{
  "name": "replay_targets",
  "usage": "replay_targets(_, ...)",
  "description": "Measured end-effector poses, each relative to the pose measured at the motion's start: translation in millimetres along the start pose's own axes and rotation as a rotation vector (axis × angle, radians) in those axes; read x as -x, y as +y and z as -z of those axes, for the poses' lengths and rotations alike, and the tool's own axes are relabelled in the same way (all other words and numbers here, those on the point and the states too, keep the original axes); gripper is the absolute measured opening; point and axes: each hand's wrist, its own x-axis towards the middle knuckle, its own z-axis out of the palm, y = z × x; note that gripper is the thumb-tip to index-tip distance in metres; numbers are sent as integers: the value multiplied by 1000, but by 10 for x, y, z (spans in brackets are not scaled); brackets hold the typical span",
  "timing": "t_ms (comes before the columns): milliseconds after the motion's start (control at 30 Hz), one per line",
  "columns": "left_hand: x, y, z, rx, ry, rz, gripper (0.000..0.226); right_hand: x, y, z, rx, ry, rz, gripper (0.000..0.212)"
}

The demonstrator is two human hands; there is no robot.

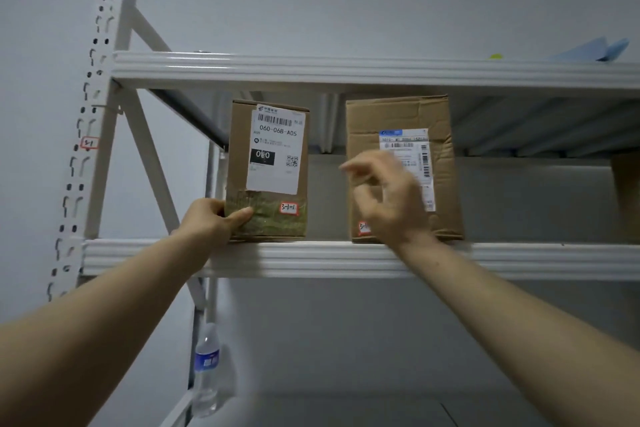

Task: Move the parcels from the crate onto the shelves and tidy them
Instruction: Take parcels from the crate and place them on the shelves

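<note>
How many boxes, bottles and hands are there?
Boxes: 2 (left box, right box)
Bottles: 1 (water bottle)
Hands: 2 (left hand, right hand)
Total: 5
The brown edge at far right may be another box.

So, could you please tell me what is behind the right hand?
A creased cardboard parcel stands on the shelf behind the right hand; it covers part of the shipping label and most of the red-bordered sticker.

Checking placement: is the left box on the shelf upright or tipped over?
Upright. The left box stands on the shelf, label text right way up, bottom edge flat; the left hand grips its lower corner.
</note>
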Motion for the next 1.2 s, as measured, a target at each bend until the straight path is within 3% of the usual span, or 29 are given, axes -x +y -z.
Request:
replay_targets(133,-56,-17,134,-72,-49,5,29,-69,-338,-669,188,-500,-265,53)
replay_targets(233,-131,-70,240,-136,-71,-1,37,-116,-431,-1021,173,-628,-527,84)
replay_targets(300,-214,-131,329,-184,-97,-3,38,-140,-409,-1211,120,-629,-635,93)
replay_targets(400,-319,-258,500,-231,-106,-11,35,-215,-356,-1431,65,-562,-746,76)
replay_targets(500,-366,-399,724,-224,-45,-65,27,-292,-409,-1616,-199,-587,-872,50)
replay_targets(633,-381,-545,1028,-477,189,-183,16,-327,-525,-1913,-193,-608,-829,31)
replay_targets(733,-383,-633,1212,-516,363,-271,29,-319,-592,-2141,-156,-605,-763,35)
replay_targets(833,-391,-726,1348,-558,350,-321,41,-338,-654,-2297,-174,-620,-702,31)
replay_targets(1067,-394,-802,1349,-640,238,-358,36,-347,-686,-2519,-101,-667,-664,25)
replay_targets(1200,-392,-810,1360,-662,238,-351,33,-366,-704,-2578,-58,-688,-640,34)
